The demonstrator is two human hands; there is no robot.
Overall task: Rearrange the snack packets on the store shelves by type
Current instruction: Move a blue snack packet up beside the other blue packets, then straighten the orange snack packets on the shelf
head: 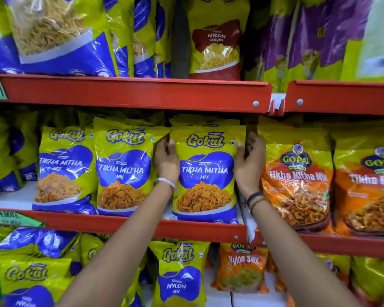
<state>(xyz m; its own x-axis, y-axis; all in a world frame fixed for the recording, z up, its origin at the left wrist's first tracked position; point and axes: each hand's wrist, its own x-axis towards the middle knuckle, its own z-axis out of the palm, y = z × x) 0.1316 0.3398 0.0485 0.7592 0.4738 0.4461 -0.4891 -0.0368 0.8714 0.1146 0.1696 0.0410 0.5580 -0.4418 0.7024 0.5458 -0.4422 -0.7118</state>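
Note:
A yellow-and-blue Gokul Tikha Mitha Mix packet (206, 173) stands upright on the middle red shelf (120, 222). My left hand (166, 161) grips its left edge and my right hand (249, 162) grips its right edge. Two matching Gokul Tikha Mitha packets (123, 167) (63, 169) stand to its left. Orange Gopal Tikha Mitha Mix packets (296, 180) stand directly to its right, touching my right hand.
The top shelf (131, 91) carries blue-and-yellow sev packets (60, 34), a red Nylon Chevda packet (216, 41) and purple packets (315, 32). The lower shelf holds Gokul Nylon Sev (177, 278) and orange Gopal Nylon Sev (242, 269) packets.

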